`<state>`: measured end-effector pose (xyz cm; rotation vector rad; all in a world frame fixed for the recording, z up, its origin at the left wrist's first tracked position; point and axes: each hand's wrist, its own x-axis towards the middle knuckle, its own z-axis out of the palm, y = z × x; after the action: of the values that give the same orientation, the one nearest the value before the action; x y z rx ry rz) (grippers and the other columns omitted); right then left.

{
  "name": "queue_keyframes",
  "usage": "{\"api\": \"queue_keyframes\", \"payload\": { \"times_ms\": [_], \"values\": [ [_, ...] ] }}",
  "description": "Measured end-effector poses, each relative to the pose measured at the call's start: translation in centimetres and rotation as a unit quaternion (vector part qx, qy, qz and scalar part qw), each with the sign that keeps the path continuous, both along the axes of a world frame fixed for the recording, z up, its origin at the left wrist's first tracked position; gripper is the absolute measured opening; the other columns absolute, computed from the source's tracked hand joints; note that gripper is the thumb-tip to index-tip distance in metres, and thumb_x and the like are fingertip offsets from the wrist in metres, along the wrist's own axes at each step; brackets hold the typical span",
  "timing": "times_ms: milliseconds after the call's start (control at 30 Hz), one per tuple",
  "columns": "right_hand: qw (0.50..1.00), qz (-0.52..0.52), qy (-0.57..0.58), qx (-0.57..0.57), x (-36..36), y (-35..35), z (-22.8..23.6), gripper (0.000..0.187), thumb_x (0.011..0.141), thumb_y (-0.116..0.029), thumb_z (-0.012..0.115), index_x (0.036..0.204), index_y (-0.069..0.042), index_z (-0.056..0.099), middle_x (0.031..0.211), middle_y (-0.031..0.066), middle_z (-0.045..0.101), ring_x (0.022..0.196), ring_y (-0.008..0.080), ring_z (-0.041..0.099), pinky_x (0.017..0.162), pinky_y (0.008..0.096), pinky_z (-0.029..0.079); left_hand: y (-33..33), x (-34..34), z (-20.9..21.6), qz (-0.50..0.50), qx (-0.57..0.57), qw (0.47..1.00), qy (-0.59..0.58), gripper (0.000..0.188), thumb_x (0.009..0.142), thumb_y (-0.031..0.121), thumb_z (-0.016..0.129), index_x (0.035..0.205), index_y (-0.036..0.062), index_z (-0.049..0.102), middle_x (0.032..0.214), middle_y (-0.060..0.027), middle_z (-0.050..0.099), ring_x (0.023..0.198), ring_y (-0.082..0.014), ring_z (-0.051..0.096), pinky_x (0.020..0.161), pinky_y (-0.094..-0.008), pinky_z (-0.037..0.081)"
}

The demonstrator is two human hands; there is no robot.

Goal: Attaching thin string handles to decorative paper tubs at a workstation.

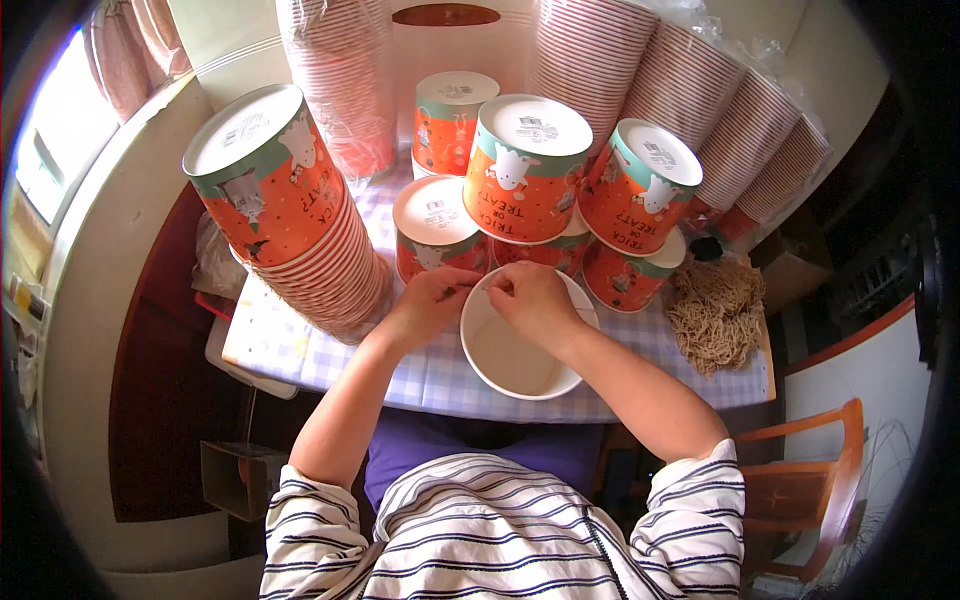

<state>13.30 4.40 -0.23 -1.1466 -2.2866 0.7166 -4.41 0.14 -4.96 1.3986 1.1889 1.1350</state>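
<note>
Head view: a smooth white round bucket (515, 360) stands mouth up on the lilac-checked surface (420, 372). The left hand (436, 300) curls at its ten o'clock, the right hand (527, 298) at twelve, fingers pinched; I cannot tell what they grip. Glossy orange inverted buckets (527, 175) crowd twelve o'clock, a ribbed stack (315, 265) ten, tangled tan cord (715, 318) three, a wooden chair (800, 492) four.

Dark capital lettering is running upside down across the central orange bucket (527, 190), the orange bucket to its right (612, 195) and the top bucket of the left stack (287, 215). Their upturned white bases (535, 112) are bearing small black printed blocks, whose characters are staying too fine to read.
</note>
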Motion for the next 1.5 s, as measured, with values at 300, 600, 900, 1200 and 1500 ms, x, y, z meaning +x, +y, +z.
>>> {"api": "queue_keyframes", "payload": {
  "times_ms": [300, 600, 900, 1200, 1500],
  "values": [
    [1.0, 0.007, -0.007, -0.017, -0.1, 0.0, -0.2, 0.017, 0.076, -0.016, 0.064, 0.082, 0.0, 0.066, 0.078, 0.0154, 0.064, 0.073, 0.0267, 0.063, 0.067, 0.0363, 0.048, -0.7, 0.2, 3.0, -0.002, 0.156, 0.941, 0.3, 0.019, 0.085, 0.01, 0.054, 0.099, 0.0009, 0.062, 0.094, -0.0187, 0.063, 0.089, -0.0312, 0.061, 0.079, -0.0376, 0.047],
    [0.975, 0.1, 0.084, -0.18, 4.3, -5.5, 6.3, 0.022, 0.078, -0.012, 0.067, 0.096, 0.0, 0.06, 0.079, 0.0078, 0.06, 0.071, 0.0131, 0.058, 0.065, 0.0271, 0.047, -5.4, -1.9, 0.1, -0.078, -0.132, 0.982, -0.113, 0.017, 0.092, 0.013, 0.048, 0.093, -0.002, 0.057, 0.092, -0.0092, 0.063, 0.085, -0.0178, 0.062, 0.081, -0.0315, 0.05],
    [0.962, 0.219, 0.129, -0.104, 3.0, -15.6, 2.1, 0.011, 0.079, -0.007, 0.066, 0.09, -0.002, 0.064, 0.082, 0.0104, 0.062, 0.071, 0.0236, 0.062, 0.064, 0.0307, 0.05, -11.2, 0.7, -0.9, -0.194, -0.161, 0.866, -0.431, 0.014, 0.091, 0.008, 0.047, 0.096, -0.0005, 0.056, 0.109, -0.0153, 0.058, 0.107, -0.0253, 0.056, 0.095, -0.0372, 0.042],
    [0.933, 0.043, 0.226, -0.276, 2.1, -15.0, -7.1, 0.009, 0.083, -0.009, 0.065, 0.089, -0.002, 0.067, 0.067, 0.0032, 0.058, 0.059, 0.0074, 0.051, 0.056, 0.023, 0.043, -12.0, 2.1, -1.5, -0.12, -0.126, 0.868, -0.464, 0.013, 0.088, 0.005, 0.043, 0.089, 0.001, 0.055, 0.098, -0.0133, 0.059, 0.097, -0.0216, 0.056, 0.087, -0.0325, 0.043],
    [0.964, -0.02, 0.25, -0.086, 3.4, -12.1, -6.7, 0.009, 0.079, -0.006, 0.066, 0.087, -0.001, 0.064, 0.085, 0.0074, 0.066, 0.076, 0.0152, 0.062, 0.071, 0.0272, 0.049, -12.3, 4.1, -2.1, 0.037, -0.063, 0.979, -0.189, 0.007, 0.086, 0.004, 0.051, 0.087, -0.0003, 0.056, 0.077, -0.0023, 0.056, 0.067, -0.0105, 0.05, 0.061, -0.0218, 0.04]
  ]
}}
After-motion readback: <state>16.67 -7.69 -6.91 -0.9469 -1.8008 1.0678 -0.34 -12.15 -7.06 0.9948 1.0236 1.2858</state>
